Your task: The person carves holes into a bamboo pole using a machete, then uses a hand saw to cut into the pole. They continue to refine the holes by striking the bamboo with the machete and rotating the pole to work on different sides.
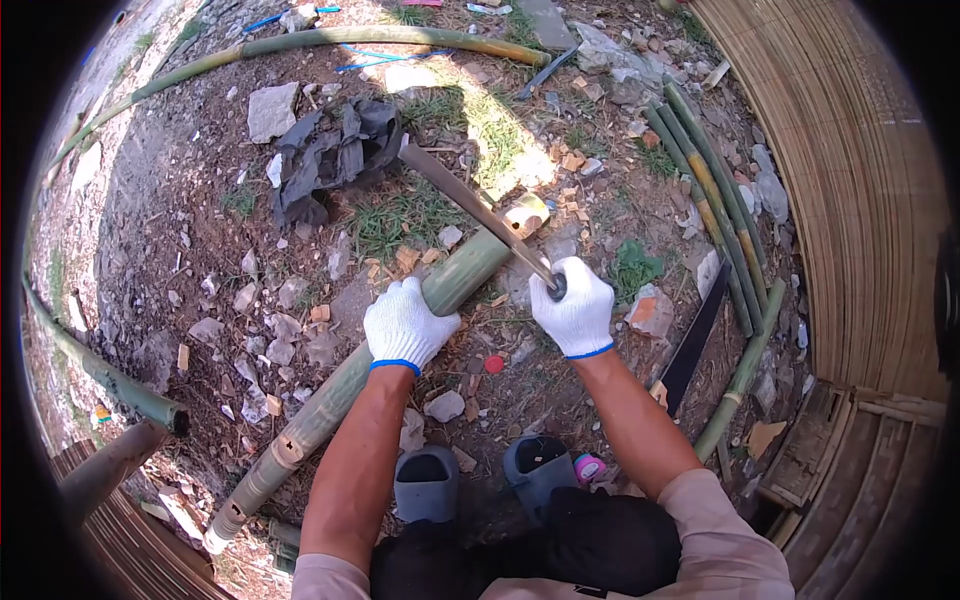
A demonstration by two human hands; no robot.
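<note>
A thick green bamboo pole point(340, 385) lies on the dirt, running from the lower left up to its cut end at centre. My left hand point(405, 325), in a white glove, presses down on the pole near the middle. My right hand point(575, 305), also gloved, grips the handle of a long machete point(470, 200). Its blade slants up and to the left, crossing above the pole's cut end. Whether the blade touches the bamboo is unclear.
Long bamboo poles point(715, 200) lie at the right, along the top and at the left. Woven bamboo matting point(850, 180) fills the right side. Stones, wood chips and dark cloth point(330, 150) litter the ground. My grey clogs point(425, 485) stand below the pole.
</note>
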